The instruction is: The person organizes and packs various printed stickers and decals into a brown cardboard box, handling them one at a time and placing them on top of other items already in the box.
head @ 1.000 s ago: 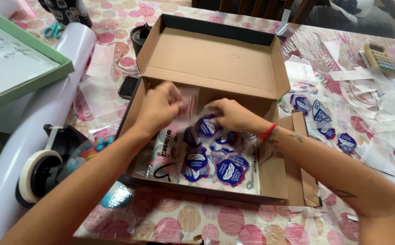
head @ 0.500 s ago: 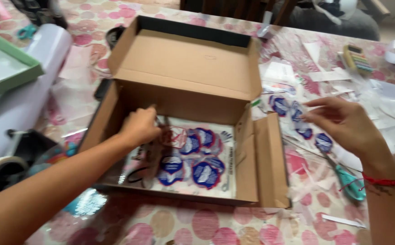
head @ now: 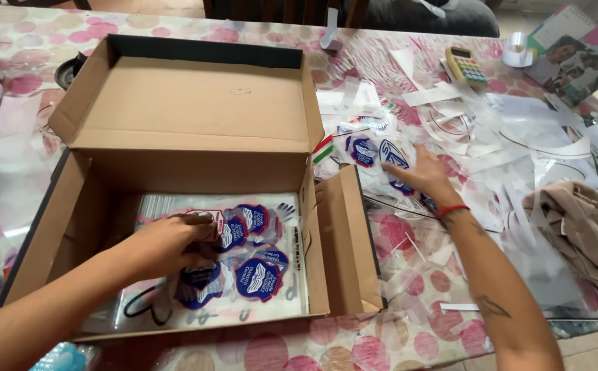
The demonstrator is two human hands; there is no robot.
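Observation:
An open cardboard box (head: 202, 103) lies on the table with its lid folded back. Inside it lie clear plastic bags holding blue shield-shaped badges (head: 257, 275). My left hand (head: 168, 240) rests flat inside the box, fingers on the bagged badges. My right hand (head: 426, 175), with a red band at the wrist, reaches out to the right of the box and lies on more bagged blue badges (head: 374, 151) spread on the table. Its fingers are spread over them; no grip shows.
Paper scraps and clear plastic offcuts (head: 491, 130) cover the table's right side. A yellow calculator (head: 467, 65), a tape roll (head: 515, 51) and a magazine (head: 570, 58) sit at the far right. A beige cloth (head: 580, 227) lies near the right edge.
My right hand left the box and moved right onto the badges on the table. My left hand stayed inside the box. The view has shifted right.

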